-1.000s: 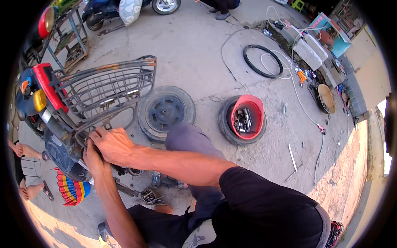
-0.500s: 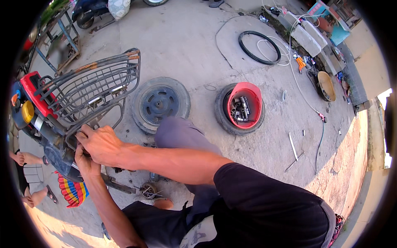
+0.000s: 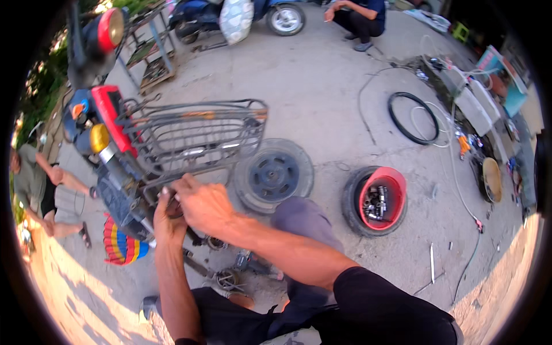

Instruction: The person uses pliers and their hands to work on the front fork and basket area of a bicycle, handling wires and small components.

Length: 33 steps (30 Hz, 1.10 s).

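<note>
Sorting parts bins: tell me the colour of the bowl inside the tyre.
Red bowl, seen in the head view, inside the tyre.

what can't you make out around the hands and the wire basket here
Head view only:
- What the left hand and right hand grip below the wire basket: the right hand covers it.
- Small parts in the red tub: too small to tell.
- Person crouching at the top edge: cut off by the rim.

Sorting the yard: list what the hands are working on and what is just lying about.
In hand: left hand, right hand, wire basket, scooter.
Lying about: wheel, red bowl in a tyre, black tube ring.
</note>
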Each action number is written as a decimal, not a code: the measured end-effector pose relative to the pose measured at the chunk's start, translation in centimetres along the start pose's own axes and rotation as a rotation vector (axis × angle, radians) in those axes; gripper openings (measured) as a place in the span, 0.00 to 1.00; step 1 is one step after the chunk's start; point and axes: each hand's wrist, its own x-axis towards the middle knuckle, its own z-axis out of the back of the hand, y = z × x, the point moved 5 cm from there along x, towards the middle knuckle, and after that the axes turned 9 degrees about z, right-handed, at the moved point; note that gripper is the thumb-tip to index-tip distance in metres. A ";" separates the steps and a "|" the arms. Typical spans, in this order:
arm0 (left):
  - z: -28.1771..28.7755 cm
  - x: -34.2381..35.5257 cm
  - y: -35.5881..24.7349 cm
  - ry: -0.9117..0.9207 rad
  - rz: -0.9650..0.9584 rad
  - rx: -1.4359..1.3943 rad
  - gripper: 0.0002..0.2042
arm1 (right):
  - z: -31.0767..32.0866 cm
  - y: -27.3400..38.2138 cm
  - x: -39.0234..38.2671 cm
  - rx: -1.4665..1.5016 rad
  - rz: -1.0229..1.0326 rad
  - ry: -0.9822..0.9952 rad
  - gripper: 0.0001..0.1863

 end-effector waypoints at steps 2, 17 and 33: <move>-1.3 0.3 0.8 -0.099 0.048 0.138 0.19 | 2.0 -1.2 -0.4 -0.018 -0.033 0.009 0.09; -0.7 -1.1 0.9 0.247 -0.030 0.017 0.10 | 3.1 -1.6 -0.4 -0.021 -0.036 -0.005 0.12; 1.4 -0.6 0.4 -0.015 -0.095 -0.002 0.14 | 3.4 -0.1 0.1 0.096 -0.047 0.017 0.14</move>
